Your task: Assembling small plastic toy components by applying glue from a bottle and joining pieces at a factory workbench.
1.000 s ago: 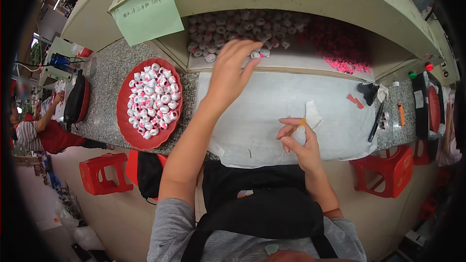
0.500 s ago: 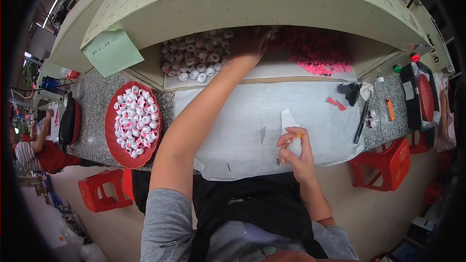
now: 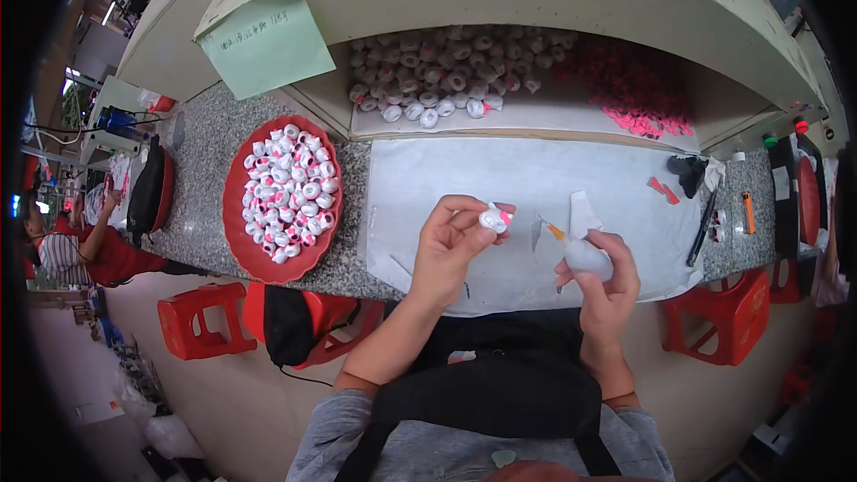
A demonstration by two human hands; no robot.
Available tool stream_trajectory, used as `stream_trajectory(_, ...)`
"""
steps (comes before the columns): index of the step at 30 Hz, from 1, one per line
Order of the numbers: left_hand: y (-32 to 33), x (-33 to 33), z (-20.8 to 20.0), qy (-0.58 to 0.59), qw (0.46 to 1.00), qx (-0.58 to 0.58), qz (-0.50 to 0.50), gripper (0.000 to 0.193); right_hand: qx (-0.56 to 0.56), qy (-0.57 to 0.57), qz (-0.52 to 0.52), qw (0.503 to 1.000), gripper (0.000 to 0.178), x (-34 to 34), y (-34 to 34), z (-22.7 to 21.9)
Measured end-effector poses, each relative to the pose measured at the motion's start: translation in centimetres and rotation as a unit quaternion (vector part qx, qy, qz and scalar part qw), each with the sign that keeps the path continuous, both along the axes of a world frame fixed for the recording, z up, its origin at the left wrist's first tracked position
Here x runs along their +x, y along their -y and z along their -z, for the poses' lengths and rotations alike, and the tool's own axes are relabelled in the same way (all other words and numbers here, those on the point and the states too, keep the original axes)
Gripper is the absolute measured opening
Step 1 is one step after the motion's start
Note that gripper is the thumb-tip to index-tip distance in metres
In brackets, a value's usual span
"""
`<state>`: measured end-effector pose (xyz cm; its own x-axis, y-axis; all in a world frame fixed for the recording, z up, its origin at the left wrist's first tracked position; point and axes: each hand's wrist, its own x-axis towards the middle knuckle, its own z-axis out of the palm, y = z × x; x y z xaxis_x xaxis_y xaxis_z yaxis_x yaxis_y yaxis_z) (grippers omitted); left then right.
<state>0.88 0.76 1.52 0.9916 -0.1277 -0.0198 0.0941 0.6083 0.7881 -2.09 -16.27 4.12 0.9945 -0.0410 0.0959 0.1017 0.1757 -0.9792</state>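
My left hand (image 3: 445, 252) pinches a small round white piece with pink patches (image 3: 494, 219) between thumb and fingertips, above the white sheet (image 3: 500, 174). To its right, my right hand (image 3: 611, 293) is closed around a white squeeze bottle (image 3: 587, 259). The bottle's orange nozzle tip (image 3: 555, 231) points toward the white piece and stays apart from it. Behind the hands, a heap of similar white pieces (image 3: 428, 116) lies in the shelf bay, beside a pile of small pink flat pieces (image 3: 656, 120).
A red scalloped tray (image 3: 239, 250) full of white and pink pieces stands at the left. On the right lie a black pen-like tool (image 3: 702, 230), an orange lighter (image 3: 749, 212) and pink scraps (image 3: 663, 189). Red stools (image 3: 719, 317) stand below the table; another person (image 3: 98, 245) sits far left.
My left hand has come back from the shelf bay toward me, now with a white and pink piece. My right hand has turned the bottle so its nozzle points left.
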Motion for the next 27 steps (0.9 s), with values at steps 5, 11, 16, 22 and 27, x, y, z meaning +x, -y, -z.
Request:
stream_trajectory(5,0.6,-2.1,1.5,-0.002,1.000,-0.025,-0.011,0.032,0.097,0.073,0.068,0.990,0.034,0.0,-0.4,0.3)
stream_trajectory(11,0.4,-2.9,1.3,0.012,1.000,-0.004,-0.029,0.032,-0.001,0.192,0.105,0.976,0.040,-1.0,-1.5,0.1)
stream_trajectory(16,0.5,-3.2,1.3,0.020,0.999,0.010,-0.028,0.032,-0.086,0.237,0.109,0.961,0.043,-1.5,-1.5,0.3)
stream_trajectory(22,0.8,-3.4,1.0,0.017,1.000,0.011,-0.013,0.032,-0.093,0.258,0.084,0.958,0.041,-1.7,-1.6,0.2)
stream_trajectory(27,0.8,-3.4,0.9,0.017,1.000,0.017,-0.005,0.031,-0.070,0.281,0.040,0.956,0.042,-1.6,-1.0,0.4)
